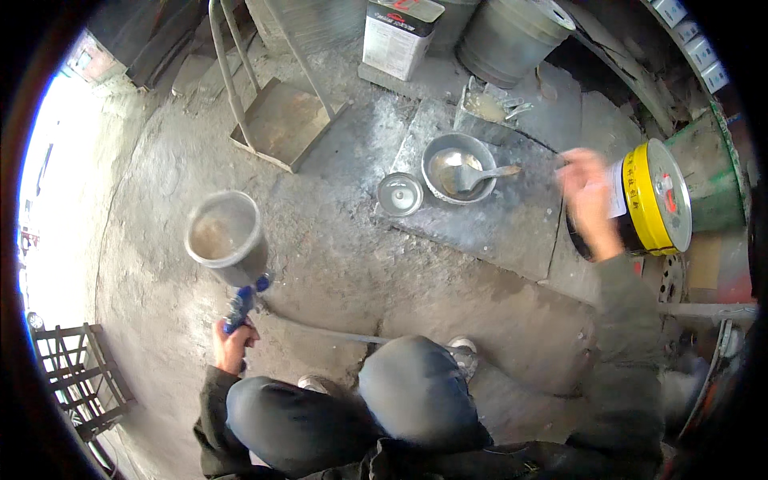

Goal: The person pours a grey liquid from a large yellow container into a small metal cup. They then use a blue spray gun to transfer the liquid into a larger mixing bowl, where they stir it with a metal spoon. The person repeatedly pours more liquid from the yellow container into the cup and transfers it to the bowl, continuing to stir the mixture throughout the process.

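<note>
My left hand (pixel 230 346) is closed around the blue handle of a spray gun (pixel 240 308), left of my knees. Just beyond the gun is a translucent grey cup (pixel 244 260) with brownish residue inside; it looks joined to the gun, though the joint is unclear. A grey hose (pixel 328 330) trails rightward from it. My right hand (pixel 590 196) is raised in front of a black and yellow metal drum (pixel 646 196), its fingers smeared by motion. Left of that hand, a grey bowl (pixel 434 192) holds a flat brush (pixel 478 176). Touching or close beside the bowl is a small round tin (pixel 399 194).
A metal tray with tall handles (pixel 280 124) lies ahead. Behind the bowl stands a small square container (pixel 478 120) of tools. Farther back are a rectangular can (pixel 400 44) and a grey drum (pixel 508 40). A dark slatted rack (pixel 84 376) stands at left.
</note>
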Tool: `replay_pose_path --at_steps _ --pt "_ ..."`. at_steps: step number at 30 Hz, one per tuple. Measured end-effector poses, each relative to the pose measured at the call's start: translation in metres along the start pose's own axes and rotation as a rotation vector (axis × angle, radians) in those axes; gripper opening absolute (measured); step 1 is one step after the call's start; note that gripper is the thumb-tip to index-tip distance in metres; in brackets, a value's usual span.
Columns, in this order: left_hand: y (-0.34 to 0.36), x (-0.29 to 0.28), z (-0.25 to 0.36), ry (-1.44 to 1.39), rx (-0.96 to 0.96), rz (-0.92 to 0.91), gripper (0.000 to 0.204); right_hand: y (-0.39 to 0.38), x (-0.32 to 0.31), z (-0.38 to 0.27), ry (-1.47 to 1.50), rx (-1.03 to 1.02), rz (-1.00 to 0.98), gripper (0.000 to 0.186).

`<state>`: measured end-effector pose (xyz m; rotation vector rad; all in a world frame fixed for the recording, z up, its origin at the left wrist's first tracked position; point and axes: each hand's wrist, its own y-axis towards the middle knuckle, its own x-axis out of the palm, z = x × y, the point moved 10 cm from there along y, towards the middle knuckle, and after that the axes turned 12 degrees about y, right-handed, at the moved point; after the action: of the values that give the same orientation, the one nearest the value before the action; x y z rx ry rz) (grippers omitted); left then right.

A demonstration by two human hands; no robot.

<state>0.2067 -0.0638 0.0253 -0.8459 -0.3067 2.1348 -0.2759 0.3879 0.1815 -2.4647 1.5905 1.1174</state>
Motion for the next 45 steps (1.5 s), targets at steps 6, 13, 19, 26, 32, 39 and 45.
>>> replay_pose_path --at_steps 6,13,19,26,32,39,45 --pt "-0.002 -0.073 0.113 -0.014 0.097 0.071 0.011 -0.089 0.248 0.046 0.006 0.106 -0.216 0.076" --pt "-0.004 -0.07 0.172 -0.237 0.22 0.252 0.011 -0.09 0.306 0.048 -0.154 0.362 0.185 0.099" --pt "-0.012 -0.052 0.152 -0.37 0.127 0.192 0.009 -0.067 0.311 0.041 -0.259 0.373 0.269 0.105" --pt "-0.002 -0.049 0.153 -0.465 0.109 0.138 0.007 -0.063 0.323 0.039 -0.321 0.316 0.217 0.108" --pt "0.013 -0.042 0.154 -0.455 0.109 0.077 0.009 -0.064 0.328 0.03 -0.363 0.271 0.21 0.106" --pt "0.024 -0.046 0.149 -0.523 0.127 0.083 0.006 -0.055 0.336 0.03 -0.385 0.288 0.208 0.101" --pt "0.029 -0.047 0.146 -0.536 0.114 0.067 0.006 -0.049 0.337 0.034 -0.356 0.305 0.172 0.099"
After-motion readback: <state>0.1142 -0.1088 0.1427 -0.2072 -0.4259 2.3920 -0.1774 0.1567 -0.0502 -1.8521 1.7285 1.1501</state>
